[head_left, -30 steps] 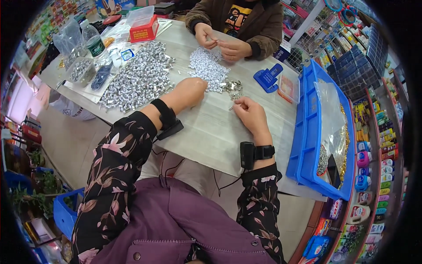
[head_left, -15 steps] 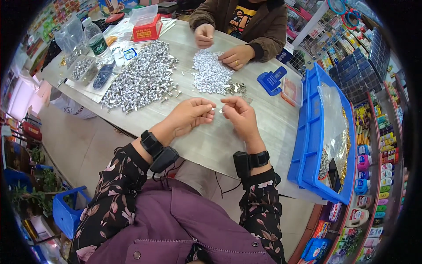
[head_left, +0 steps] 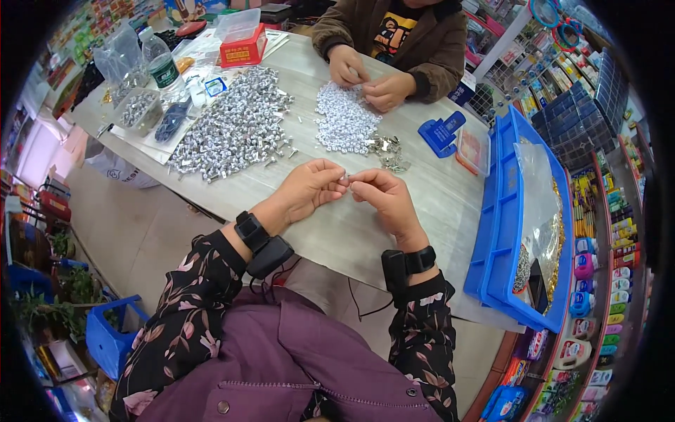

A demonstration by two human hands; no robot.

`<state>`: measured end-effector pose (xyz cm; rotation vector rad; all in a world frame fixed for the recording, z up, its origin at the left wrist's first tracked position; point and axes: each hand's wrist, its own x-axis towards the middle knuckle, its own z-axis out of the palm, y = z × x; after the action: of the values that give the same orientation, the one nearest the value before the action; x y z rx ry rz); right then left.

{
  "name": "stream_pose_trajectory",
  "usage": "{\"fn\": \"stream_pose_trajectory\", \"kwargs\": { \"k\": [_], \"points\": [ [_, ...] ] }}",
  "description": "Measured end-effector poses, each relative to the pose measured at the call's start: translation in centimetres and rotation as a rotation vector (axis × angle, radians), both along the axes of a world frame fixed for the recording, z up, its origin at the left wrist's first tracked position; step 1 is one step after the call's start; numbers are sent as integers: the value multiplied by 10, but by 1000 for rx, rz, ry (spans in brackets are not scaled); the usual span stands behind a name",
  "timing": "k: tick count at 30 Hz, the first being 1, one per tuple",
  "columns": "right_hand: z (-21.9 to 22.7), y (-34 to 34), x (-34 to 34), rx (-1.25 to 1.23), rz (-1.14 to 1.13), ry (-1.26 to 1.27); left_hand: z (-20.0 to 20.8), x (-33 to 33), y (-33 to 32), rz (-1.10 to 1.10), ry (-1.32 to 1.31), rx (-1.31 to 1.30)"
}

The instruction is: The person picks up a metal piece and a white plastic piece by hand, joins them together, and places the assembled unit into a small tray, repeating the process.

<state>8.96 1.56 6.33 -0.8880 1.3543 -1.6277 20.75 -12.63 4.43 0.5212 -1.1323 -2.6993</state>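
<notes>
Pale and mostly hidden, a tiny piece (head_left: 345,178) is pinched between the left hand (head_left: 307,191) and right hand (head_left: 385,202), fingertips together above the table (head_left: 439,190), with a white-lettered blue object (head_left: 440,133) and yellow-lettered red box (head_left: 242,52) beyond.

Sleeves (head_left: 188,306) are black, patterned with pink flowers and leaves; wrist straps (head_left: 421,259) black; garment over the lap (head_left: 271,344) plum purple. Tabletop (head_left: 436,207) shows pale grey, faint streaks. Larger pile (head_left: 228,126): mixed silver and white. Smaller pile (head_left: 343,121): white. Crate (head_left: 486,225): solid blue. Co-worker's jacket (head_left: 444,53): brown; shirt (head_left: 391,34): black, yellow-orange print.
</notes>
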Motion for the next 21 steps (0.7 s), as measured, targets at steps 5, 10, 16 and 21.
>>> {"fn": "stream_pose_trajectory", "kwargs": {
  "k": [5, 10, 16, 21],
  "points": [
    [-9, -4, 1, -100, -50, 200, -9, -1, -5, -33, 47, -3],
    [-8, -1, 4, 8, -83, 61, -10, 0, -4, -43, 32, -2],
    [-11, -3, 4, -9, -99, 78, -9, 1, -4, -63, 47, 24],
    [-16, -5, 7, 32, -164, 231, -7, 0, 3, 22, 17, -76]
  ]
}}
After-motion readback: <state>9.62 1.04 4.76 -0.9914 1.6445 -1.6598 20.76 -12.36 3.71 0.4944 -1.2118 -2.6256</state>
